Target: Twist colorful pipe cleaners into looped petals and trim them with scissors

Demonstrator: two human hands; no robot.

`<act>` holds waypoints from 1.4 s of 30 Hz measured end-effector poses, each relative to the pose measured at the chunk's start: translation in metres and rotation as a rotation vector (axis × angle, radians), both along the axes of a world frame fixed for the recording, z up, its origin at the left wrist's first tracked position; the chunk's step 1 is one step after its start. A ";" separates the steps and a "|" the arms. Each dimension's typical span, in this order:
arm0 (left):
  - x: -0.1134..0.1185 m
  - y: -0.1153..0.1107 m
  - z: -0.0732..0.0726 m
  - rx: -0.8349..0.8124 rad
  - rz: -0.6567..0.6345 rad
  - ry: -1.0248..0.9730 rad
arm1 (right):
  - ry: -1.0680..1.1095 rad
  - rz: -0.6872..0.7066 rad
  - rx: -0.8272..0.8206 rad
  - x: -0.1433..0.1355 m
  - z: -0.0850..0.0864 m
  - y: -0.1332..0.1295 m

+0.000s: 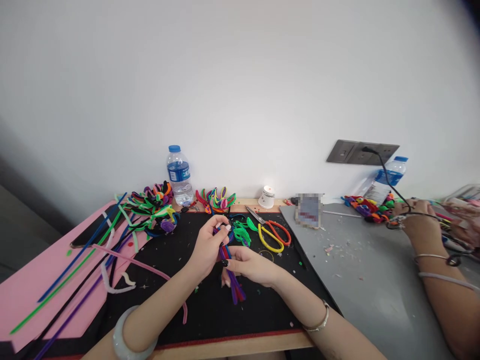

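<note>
Over the black mat [168, 310], a bundle of purple, red and blue pipe cleaners [235, 290] runs between my hands. My left hand [212, 242] pinches its upper end with thumb and fingers. Lower down, my right hand [243, 265] is closed round the same bundle, fuzzy ends sticking out below. Just beyond my fingers lie looped green pipe cleaners [242, 232]. To the right of them rest scissors [270, 232] with one yellow and one orange handle, blades pointing away to the left.
Loose pipe cleaners [75, 270] spread over a pink sheet [30, 300] at left, beside a dark phone [88, 232]. Bunched pipe cleaners [153, 205], a water bottle [180, 175] and a paper cup [266, 196] stand along the wall. A co-worker's arm [431, 245] reaches over the grey table [360, 280].
</note>
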State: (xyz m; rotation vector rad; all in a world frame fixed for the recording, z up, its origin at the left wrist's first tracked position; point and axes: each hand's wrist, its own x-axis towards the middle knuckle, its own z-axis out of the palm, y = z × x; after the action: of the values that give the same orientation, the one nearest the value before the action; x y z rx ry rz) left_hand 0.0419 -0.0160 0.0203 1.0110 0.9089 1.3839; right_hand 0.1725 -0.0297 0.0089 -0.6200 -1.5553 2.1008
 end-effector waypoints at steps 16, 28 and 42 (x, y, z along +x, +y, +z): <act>-0.005 0.002 0.006 0.066 0.015 -0.120 | -0.050 -0.066 -0.177 0.008 0.005 0.002; -0.002 -0.003 0.005 -0.068 -0.436 -0.381 | 0.185 0.050 -0.386 0.019 0.014 0.008; -0.014 -0.001 -0.007 -0.030 -0.503 -0.339 | 0.167 0.238 -0.486 0.025 0.009 0.009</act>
State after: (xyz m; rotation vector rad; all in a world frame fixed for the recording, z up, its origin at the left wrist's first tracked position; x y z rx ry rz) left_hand 0.0283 -0.0170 0.0138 0.8705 0.3854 1.0630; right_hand 0.1971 -0.0208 0.0183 -0.4115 -1.0710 2.6649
